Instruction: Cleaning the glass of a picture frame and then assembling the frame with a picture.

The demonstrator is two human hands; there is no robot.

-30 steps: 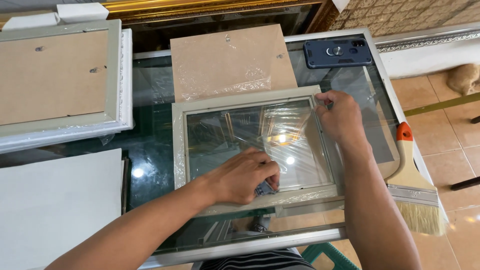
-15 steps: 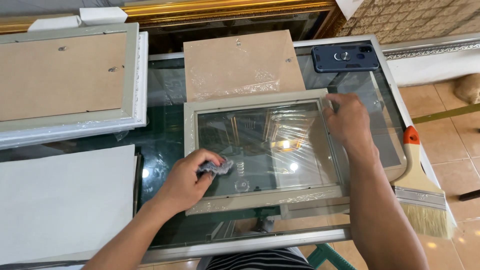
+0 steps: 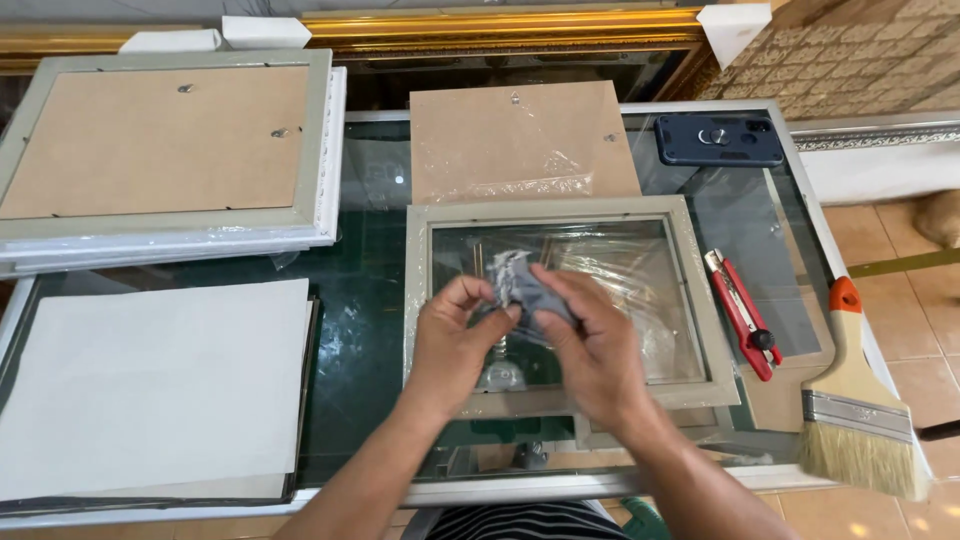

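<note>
A single head-worn camera is looking steeply down from above the near edge of the green glass-topped table (image 3: 370, 270), facing away from the wearer toward the gilded moulding (image 3: 500, 25) at the far side. It is sitting close: the left hand (image 3: 455, 340) and right hand (image 3: 590, 345) are filling the lower centre, forearms entering from the bottom edge. The view is taking in the tabletop almost edge to edge, with tiled floor (image 3: 930, 370) showing at right. No second view is sharing the scene.

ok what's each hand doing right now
Left hand: shut on the grey cloth, above the picture frame.
Right hand: shut on the same grey cloth.
</note>
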